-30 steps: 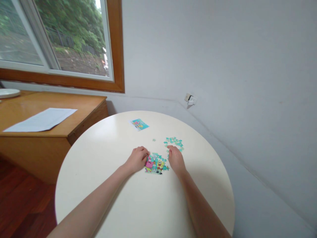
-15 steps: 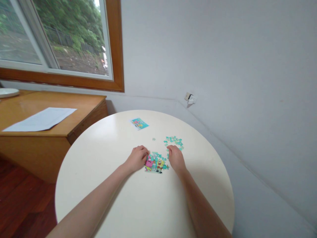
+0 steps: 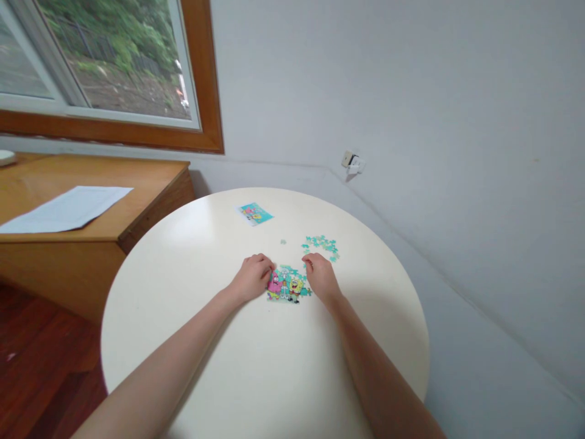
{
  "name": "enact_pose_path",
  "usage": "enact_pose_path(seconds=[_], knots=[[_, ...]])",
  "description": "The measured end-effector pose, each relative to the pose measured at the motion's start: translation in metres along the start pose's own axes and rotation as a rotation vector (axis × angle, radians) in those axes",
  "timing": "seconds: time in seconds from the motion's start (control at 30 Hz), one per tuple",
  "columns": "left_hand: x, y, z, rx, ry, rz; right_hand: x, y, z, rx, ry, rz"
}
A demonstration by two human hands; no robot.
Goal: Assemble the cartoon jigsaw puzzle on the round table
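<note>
A partly joined cartoon jigsaw puzzle (image 3: pixel 287 288) lies on the round cream table (image 3: pixel 219 341). My left hand (image 3: pixel 253 278) rests curled at its left edge, fingertips touching the pink part. Curled too, my right hand (image 3: pixel 321 277) sits at the puzzle's right edge, its fingertips pinched near the top; what they hold is too small to see. Just beyond it lies a heap of loose teal pieces (image 3: pixel 322 246). One single piece (image 3: pixel 283 242) lies apart to the left of the heap.
A small picture card (image 3: pixel 255 213) lies at the table's far side. A wooden desk (image 3: pixel 82 238) with a white sheet of paper (image 3: pixel 68 208) stands to the left under a window. Grey walls meet in a corner behind the table, with a wall socket (image 3: pixel 351 161).
My right hand has shifted slightly left, from the loose heap towards the top of the joined puzzle. The left hand stays put. My head has tilted, so the view shifted.
</note>
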State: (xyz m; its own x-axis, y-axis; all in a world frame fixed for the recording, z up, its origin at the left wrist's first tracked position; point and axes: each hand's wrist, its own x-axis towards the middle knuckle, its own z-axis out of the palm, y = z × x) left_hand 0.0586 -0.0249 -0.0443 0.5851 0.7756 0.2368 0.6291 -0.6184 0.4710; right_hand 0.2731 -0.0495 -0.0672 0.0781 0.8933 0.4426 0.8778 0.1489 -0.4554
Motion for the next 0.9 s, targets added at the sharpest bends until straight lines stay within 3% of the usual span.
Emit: enact_pose_path(seconds=[0.47,0.9], knots=[[-0.001,0.001,-0.001,-0.001,0.01,0.0,-0.001,-0.01,-0.001,0.13,0.118,-0.075],[0.0,0.0,0.0,-0.002,0.016,0.013,-0.001,-0.017,-0.001,0.224,0.099,-0.086]])
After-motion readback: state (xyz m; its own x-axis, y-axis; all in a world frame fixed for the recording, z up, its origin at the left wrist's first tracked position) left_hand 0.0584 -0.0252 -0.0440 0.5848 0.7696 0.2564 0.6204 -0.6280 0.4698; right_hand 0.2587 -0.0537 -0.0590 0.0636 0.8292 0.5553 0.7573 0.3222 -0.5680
